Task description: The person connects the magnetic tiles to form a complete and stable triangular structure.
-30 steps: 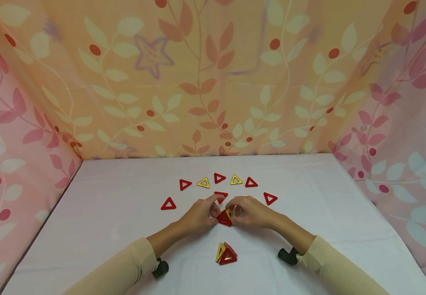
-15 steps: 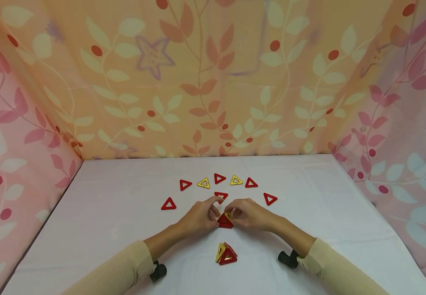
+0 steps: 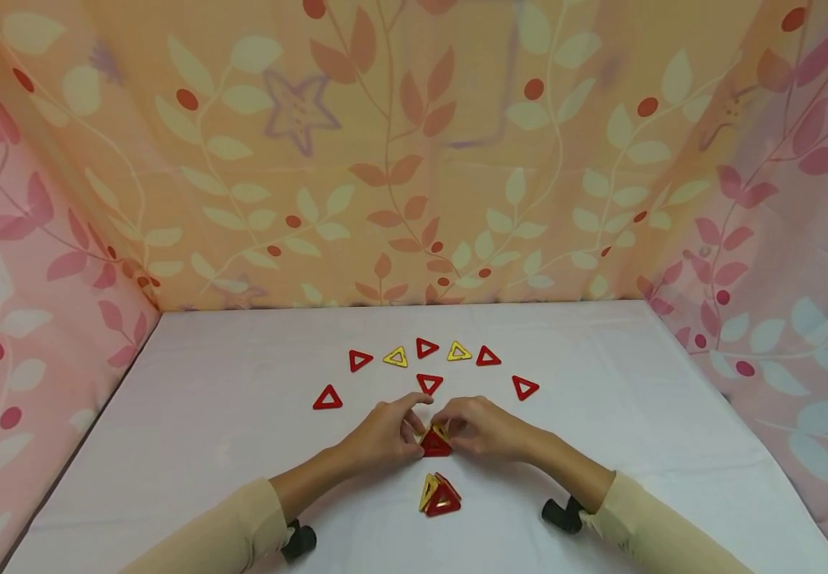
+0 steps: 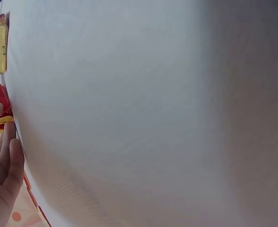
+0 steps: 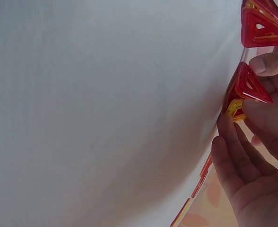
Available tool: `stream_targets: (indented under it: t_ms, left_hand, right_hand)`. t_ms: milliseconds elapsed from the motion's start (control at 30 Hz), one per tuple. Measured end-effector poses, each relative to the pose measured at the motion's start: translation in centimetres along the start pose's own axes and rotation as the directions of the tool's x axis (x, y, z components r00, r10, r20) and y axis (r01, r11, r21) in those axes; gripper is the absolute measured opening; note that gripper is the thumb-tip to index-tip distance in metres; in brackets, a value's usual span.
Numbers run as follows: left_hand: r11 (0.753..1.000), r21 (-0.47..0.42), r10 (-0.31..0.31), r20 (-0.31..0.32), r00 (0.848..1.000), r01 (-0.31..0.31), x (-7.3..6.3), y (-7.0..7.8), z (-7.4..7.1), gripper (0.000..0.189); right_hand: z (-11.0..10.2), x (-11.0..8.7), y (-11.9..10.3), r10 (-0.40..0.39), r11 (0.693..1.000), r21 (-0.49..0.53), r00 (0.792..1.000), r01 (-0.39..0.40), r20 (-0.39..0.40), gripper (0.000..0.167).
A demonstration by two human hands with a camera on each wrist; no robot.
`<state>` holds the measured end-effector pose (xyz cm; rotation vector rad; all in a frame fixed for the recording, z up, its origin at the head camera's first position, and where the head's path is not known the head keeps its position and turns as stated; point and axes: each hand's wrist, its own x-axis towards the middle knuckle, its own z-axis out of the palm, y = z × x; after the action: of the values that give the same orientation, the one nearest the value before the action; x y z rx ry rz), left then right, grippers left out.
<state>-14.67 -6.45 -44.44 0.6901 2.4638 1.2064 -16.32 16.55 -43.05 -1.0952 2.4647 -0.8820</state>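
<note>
A small pyramid of red and yellow triangular magnetic tiles (image 3: 436, 445) stands on the white table between both hands. My left hand (image 3: 383, 436) grips its left side with thumb and fingers. From the other side my right hand (image 3: 491, 430) pinches it near the yellow tile. In the right wrist view, a red face of this pyramid (image 5: 250, 87) shows between the fingers of both hands, with yellow below it. The left wrist view catches only part of it, at the picture's edge beside the left hand (image 4: 6, 172). The pyramid's far side is hidden.
A second red and yellow tile pyramid (image 3: 441, 495) stands nearer the body. Beyond the hands, loose triangular tiles lie flat in an arc, among them a red tile (image 3: 429, 383), a yellow tile (image 3: 459, 351) and another red tile (image 3: 327, 397). Patterned curtains (image 3: 399, 159) enclose the table.
Both hands have drawn the held pyramid slightly toward the body, nearer the second pyramid. The red tile beyond the left fingertips now shows fully. The loose tiles have stayed put.
</note>
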Motion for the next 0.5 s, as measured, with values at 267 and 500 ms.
stream_targets:
  t_ms: [267,500]
  left_hand:
    - [1.0,-0.017,-0.004,0.015,1.0,0.005,-0.56,0.12,0.13,0.067]
    - [0.999,-0.037,0.006,0.031,0.999,-0.004,-0.77,0.08,0.12,0.066]
  right_hand:
    - [0.41,-0.22,-0.13,-0.003,1.0,-0.003,1.0,0.003,0.01,0.033]
    - [0.55,-0.46,-0.34,-0.023,1.0,-0.02,1.0,0.023,0.006,0.032]
